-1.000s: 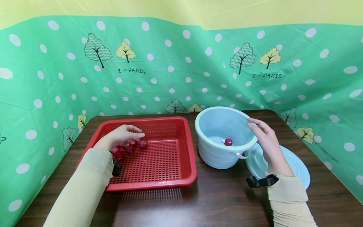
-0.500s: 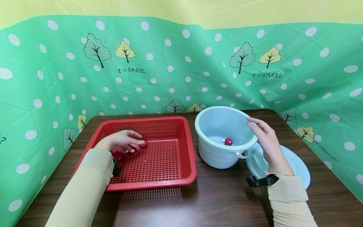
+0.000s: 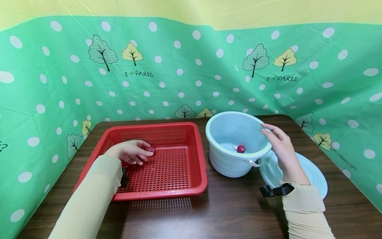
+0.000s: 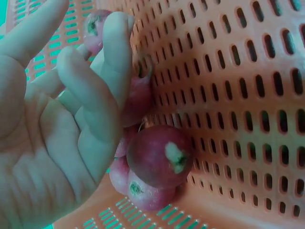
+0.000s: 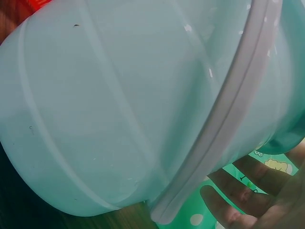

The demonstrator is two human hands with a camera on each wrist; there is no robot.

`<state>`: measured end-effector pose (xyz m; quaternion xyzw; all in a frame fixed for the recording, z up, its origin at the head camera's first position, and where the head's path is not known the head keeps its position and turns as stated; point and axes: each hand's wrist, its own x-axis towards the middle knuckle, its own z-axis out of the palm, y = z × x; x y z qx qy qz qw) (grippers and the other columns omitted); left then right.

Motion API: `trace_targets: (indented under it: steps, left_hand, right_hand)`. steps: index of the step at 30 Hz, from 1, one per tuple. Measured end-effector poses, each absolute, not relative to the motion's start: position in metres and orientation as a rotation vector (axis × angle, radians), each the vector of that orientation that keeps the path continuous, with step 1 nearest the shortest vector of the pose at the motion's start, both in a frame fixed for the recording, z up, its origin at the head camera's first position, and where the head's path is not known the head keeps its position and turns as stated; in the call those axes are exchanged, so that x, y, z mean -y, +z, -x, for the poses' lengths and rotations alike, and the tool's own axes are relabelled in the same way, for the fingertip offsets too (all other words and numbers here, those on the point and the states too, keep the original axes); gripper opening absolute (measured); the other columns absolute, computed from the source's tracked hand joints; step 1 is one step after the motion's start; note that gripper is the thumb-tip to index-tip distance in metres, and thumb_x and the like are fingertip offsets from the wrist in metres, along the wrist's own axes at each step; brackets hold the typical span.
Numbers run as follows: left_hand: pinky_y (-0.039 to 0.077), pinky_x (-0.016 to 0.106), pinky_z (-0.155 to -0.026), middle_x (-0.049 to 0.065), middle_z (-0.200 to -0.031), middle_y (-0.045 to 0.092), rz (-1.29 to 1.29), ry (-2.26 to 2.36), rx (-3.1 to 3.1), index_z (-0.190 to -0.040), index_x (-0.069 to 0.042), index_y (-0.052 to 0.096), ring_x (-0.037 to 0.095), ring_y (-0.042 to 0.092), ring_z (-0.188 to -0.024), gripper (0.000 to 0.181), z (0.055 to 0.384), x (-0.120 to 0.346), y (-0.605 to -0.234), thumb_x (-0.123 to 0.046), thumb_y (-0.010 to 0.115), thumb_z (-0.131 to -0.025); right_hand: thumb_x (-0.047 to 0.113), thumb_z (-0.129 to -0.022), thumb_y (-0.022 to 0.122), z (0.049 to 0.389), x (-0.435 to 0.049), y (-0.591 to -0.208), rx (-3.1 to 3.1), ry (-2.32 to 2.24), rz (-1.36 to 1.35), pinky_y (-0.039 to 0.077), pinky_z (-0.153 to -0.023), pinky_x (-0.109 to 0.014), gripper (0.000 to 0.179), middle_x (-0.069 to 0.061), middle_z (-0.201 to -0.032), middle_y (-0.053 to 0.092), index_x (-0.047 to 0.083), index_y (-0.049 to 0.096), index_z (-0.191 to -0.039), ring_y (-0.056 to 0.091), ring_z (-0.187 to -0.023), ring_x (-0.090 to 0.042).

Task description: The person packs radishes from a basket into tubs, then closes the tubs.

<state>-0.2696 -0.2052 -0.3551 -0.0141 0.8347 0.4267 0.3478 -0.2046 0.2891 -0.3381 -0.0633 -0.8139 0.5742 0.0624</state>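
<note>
My left hand (image 3: 134, 152) is low in the red basket (image 3: 191, 192), its fingers loosely bent beside a radish (image 3: 151, 149). In the left wrist view, that radish (image 4: 94, 32) shows partly behind the fingertips. Several more radishes lie against the perforated wall, one dark radish (image 4: 161, 156) resting on others under the hand. My right hand (image 3: 282, 146) rests its fingertips at the right rim of the pale blue bucket (image 3: 228, 166). Inside the bucket lies one radish (image 3: 240, 149). The right wrist view has the right fingers (image 5: 248, 195) spread beside the bucket wall.
A pale blue lid (image 3: 313, 176) lies flat on the dark wooden table (image 3: 226, 212), right of the bucket and partly under the right wrist. The bucket's white handle (image 3: 253, 164) hangs at its front. A green dotted cloth (image 3: 185, 83) encloses the table behind and at both sides.
My left hand has lowered further into the basket and shifted slightly right, covering radishes that showed before. The right hand, the bucket and the radish inside it have stayed in place.
</note>
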Motion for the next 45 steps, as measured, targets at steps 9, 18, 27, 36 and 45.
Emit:
trace_targets:
  steps: [9,18,27,36,45]
  left_hand:
    - [0.054,0.025,-0.060,0.017,-0.110,0.065,0.021,1.071,-2.165,-0.145,-0.007,0.035,0.016,0.066,-0.069,0.060,0.271,0.189,-0.355,-0.028,0.064,-0.097]
    - [0.054,0.025,-0.060,0.017,-0.109,0.065,0.005,1.069,-2.167,-0.136,-0.006,0.040,0.016,0.064,-0.071,0.048,0.272,0.186,-0.356,-0.024,0.063,-0.098]
    - [0.052,0.026,-0.060,0.018,-0.108,0.067,-0.024,1.123,-2.224,-0.133,-0.005,0.043,0.017,0.063,-0.070,0.042,0.273,0.186,-0.355,-0.024,0.060,-0.099]
    - [0.046,0.025,-0.056,0.018,-0.105,0.070,-0.060,1.129,-2.317,-0.115,-0.009,0.047,0.016,0.066,-0.068,0.023,0.270,0.178,-0.349,-0.026,0.055,-0.102]
    - [0.041,0.026,-0.056,0.027,-0.124,0.061,-0.058,1.184,-2.335,-0.113,-0.011,0.038,0.032,0.071,-0.083,0.013,0.269,0.168,-0.345,-0.020,0.044,-0.106]
  right_hand:
    - [0.054,-0.100,0.046,0.204,-0.290,-0.338,2.477,1.728,0.193,0.039,-0.099,-0.045,0.055,-0.010,-0.150,0.037,0.027,0.046,-0.148,0.042,-0.118,-0.014]
    - [0.054,-0.100,0.047,0.205,-0.290,-0.337,2.469,1.731,0.186,0.038,-0.101,-0.047,0.055,-0.009,-0.150,0.036,0.027,0.046,-0.147,0.041,-0.120,-0.014]
    - [0.054,-0.100,0.046,0.204,-0.290,-0.340,2.471,1.745,0.189,0.037,-0.106,-0.056,0.057,-0.009,-0.149,0.038,0.026,0.044,-0.149,0.042,-0.119,-0.014]
    - [0.053,-0.100,0.046,0.204,-0.289,-0.340,2.443,1.772,0.183,0.031,-0.111,-0.063,0.056,-0.013,-0.154,0.032,0.026,0.044,-0.149,0.039,-0.126,-0.021]
    - [0.052,-0.100,0.046,0.204,-0.289,-0.341,2.437,1.770,0.182,0.032,-0.110,-0.063,0.056,-0.012,-0.154,0.033,0.026,0.045,-0.149,0.039,-0.126,-0.021]
